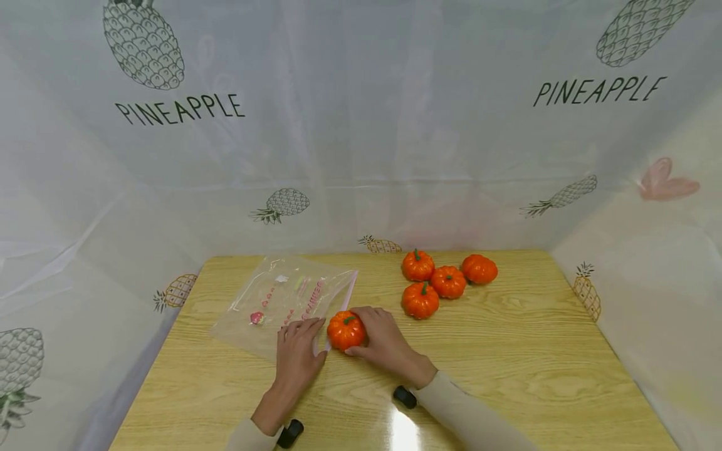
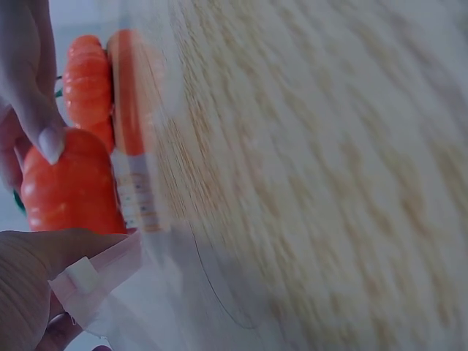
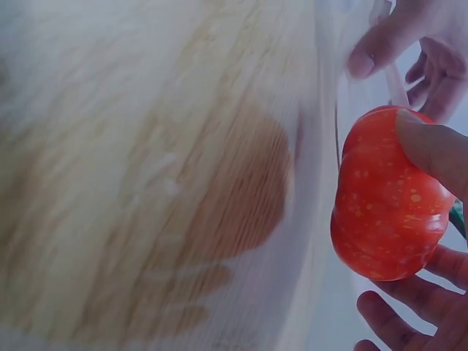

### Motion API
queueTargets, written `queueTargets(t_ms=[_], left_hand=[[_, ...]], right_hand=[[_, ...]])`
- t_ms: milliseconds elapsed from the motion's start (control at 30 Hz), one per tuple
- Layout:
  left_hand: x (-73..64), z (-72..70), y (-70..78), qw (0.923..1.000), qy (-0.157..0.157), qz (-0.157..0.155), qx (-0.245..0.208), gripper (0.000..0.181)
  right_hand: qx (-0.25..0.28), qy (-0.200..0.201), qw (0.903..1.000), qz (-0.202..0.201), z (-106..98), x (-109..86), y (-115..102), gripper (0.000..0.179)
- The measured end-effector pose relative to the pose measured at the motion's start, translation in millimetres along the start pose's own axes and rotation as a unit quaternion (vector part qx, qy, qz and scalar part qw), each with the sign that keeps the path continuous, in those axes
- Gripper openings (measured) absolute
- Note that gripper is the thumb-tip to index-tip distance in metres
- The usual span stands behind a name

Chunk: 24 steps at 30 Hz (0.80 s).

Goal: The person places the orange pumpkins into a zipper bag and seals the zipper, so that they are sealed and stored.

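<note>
A small orange toy pumpkin [image 1: 345, 331] with a green stem is gripped by my right hand [image 1: 386, 341] at the mouth of a clear zip bag [image 1: 271, 300]. In the right wrist view, the thumb lies over the glossy pumpkin [image 3: 387, 194] and the fingers curve round its other side. My left hand [image 1: 299, 354] holds the bag's open edge. The left wrist view has the white zip slider [image 2: 82, 275] beside that hand's thumb, with the pumpkin [image 2: 73, 183] close above. The bag lies flat, printed with pink lettering and a strawberry.
Several more toy pumpkins [image 1: 448, 282] stand grouped at the back right of the wooden table [image 1: 507, 351]. One of them [image 1: 479, 269] leans on its side. A whitish sheet with pineapple prints [image 1: 361, 125] hangs round the back and sides.
</note>
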<state>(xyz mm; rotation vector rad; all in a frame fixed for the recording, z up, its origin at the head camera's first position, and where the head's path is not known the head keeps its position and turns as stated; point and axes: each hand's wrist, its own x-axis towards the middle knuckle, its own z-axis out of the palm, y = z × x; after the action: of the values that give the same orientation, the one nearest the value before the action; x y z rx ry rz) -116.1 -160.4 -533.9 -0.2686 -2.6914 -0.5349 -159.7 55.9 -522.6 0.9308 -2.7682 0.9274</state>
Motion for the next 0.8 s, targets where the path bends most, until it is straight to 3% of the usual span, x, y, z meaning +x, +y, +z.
queueTargets(t_ms=[800], left_hand=[[0.9, -4.0, 6.2, 0.9996, 0.025, 0.014, 0.006, 0.064]], right_hand=[[-0.018, -0.023, 0.9995, -0.007, 20, 18.9, -10, 0.073]])
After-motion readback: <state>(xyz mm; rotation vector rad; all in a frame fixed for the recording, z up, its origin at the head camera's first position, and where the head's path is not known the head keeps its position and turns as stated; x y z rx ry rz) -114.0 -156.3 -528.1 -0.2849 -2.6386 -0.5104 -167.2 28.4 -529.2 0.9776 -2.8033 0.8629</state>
